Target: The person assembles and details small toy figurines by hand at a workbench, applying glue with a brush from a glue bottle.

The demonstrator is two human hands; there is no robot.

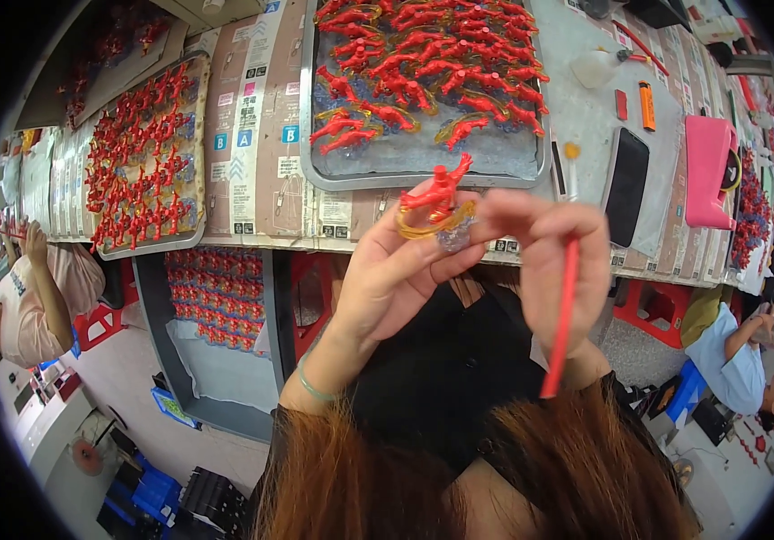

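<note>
My left hand (378, 279) is closed around the base of a small red figurine (443, 191), with an amber, curved part and a clear bluish base. It is held upright above the table's near edge. My right hand (571, 238) grips a slim red-handled tool (564, 315). Its handle hangs down past the palm; the working end is hidden by the fingers, so I cannot tell its kind. The right fingertips are close beside the figurine's base, and whether they touch it is unclear.
Beyond my hands lies a metal tray (432, 183) of similar figurines; another full tray (196, 99) is at left. A phone (628, 184), an orange lighter (647, 106), a squeeze bottle (596, 67) and a pink tape dispenser (709, 171) sit at right. A grey drawer (225, 414) stands open below.
</note>
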